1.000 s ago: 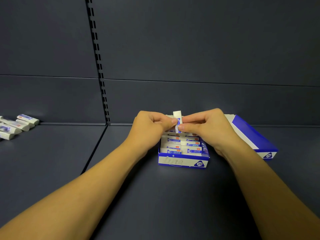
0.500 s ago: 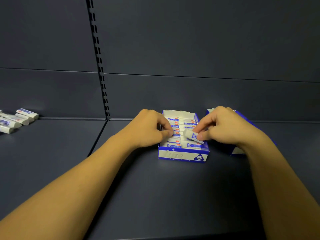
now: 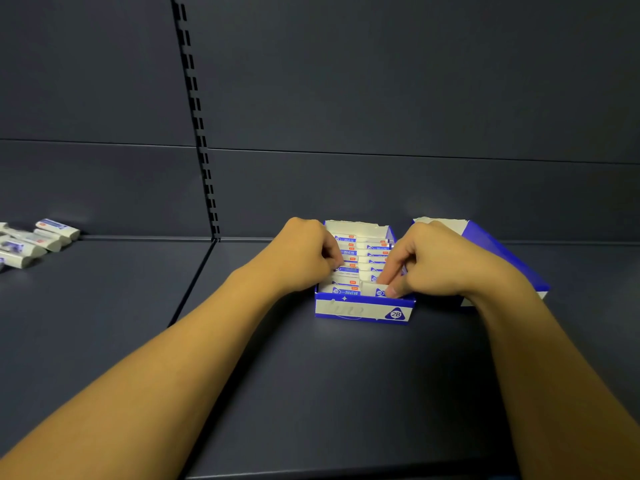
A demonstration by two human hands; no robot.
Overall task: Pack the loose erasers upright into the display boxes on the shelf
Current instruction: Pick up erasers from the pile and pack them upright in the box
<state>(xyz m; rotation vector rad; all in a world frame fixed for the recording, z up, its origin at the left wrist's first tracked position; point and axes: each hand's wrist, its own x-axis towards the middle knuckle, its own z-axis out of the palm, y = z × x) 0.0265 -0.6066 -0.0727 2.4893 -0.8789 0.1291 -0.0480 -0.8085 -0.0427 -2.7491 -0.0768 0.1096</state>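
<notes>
A blue and white display box [image 3: 363, 311] marked 2B stands on the dark shelf, packed with two rows of upright erasers [image 3: 348, 252]. My right hand [image 3: 436, 261] curls over the box's right side and pinches an eraser [image 3: 372, 291] sitting in the front right slot. My left hand [image 3: 306, 252] is curled at the box's left edge, its fingertips touching the left row of erasers. A second blue and white box [image 3: 502, 251] lies just right of my right hand, mostly hidden behind it.
Several loose erasers [image 3: 38, 242] lie in a pile at the far left of the shelf. A slotted upright [image 3: 197, 126] runs down the dark back panel. The shelf's front edge [image 3: 346, 474] is near the bottom.
The eraser held up over the box by both hands went down into the front right slot under my right hand. My left hand dropped to the left row.
</notes>
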